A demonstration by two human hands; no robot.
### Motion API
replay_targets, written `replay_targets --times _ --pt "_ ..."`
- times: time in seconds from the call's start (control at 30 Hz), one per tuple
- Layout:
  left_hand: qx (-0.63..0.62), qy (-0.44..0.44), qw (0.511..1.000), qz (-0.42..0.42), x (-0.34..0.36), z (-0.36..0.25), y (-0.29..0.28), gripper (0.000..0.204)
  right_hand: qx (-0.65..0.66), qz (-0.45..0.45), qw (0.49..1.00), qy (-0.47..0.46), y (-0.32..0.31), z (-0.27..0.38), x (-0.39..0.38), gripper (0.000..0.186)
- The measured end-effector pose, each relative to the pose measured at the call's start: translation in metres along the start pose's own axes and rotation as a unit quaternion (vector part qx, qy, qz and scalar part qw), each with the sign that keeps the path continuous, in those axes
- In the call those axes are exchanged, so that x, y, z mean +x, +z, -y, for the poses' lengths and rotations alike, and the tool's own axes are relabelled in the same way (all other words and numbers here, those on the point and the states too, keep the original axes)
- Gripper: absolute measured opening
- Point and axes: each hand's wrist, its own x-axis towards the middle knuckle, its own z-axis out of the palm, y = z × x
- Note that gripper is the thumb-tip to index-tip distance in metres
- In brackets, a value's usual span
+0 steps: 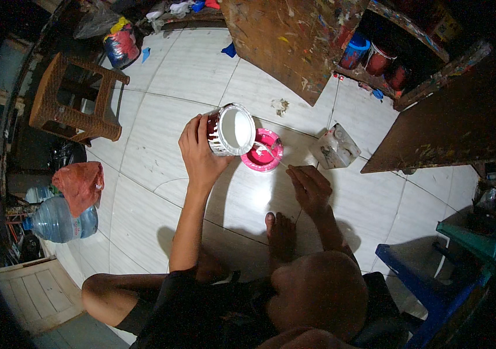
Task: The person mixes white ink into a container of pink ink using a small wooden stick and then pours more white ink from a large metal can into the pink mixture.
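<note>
My left hand (197, 142) grips a paint can (217, 132) from its left side. The can is tilted to the right, its open mouth toward the pink tub, with white paint inside and white drips down its dark red side. Just below the can's rim, the round pink tub (279, 157) stands on the floor; white paint streaks lie across its inside and rim. To the right of the tub, my right hand (312, 189) is closed in a pinch, fingertips close to the tub's rim. What the pinch holds, if anything, is too small to make out.
A paint-stained whitish square container (336, 146) stands right of the tub. Stained wooden doors (294, 46) open from a cabinet holding several paint cans (379, 60). A brown woven-pattern stool (76, 96) and a large water bottle (64, 220) are left; a blue stool (413, 273) is right.
</note>
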Motion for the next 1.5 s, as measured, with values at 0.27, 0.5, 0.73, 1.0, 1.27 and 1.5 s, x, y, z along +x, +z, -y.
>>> replay_targets --times 0.27,0.5,0.73,1.0,1.27,1.5 --pt "0.038 -0.032 0.998 0.039 0.012 0.002 0.001 0.113 -0.024 0.042 0.999 -0.017 -0.022 0.002 0.007 0.018" --pt "-0.026 0.017 0.981 0.191 0.045 0.021 -0.032 0.109 0.002 0.038 0.998 -0.047 -0.038 0.010 0.055 0.011" --pt "-0.266 -0.025 0.900 0.345 0.074 0.030 -0.040 0.108 0.171 0.211 0.962 0.014 0.014 0.013 0.158 0.021" --pt "-0.494 -0.091 0.806 0.314 0.043 0.069 -0.012 0.118 0.029 0.057 0.995 0.074 0.037 -0.018 0.144 0.036" --pt "-0.464 -0.150 0.862 0.136 -0.005 0.096 0.028 0.108 -0.025 0.227 0.954 0.196 0.050 -0.045 0.057 0.032" --pt "-0.397 -0.193 0.896 -0.044 -0.033 0.105 0.080 0.111 0.006 0.302 0.943 0.140 0.073 -0.034 0.070 0.025"
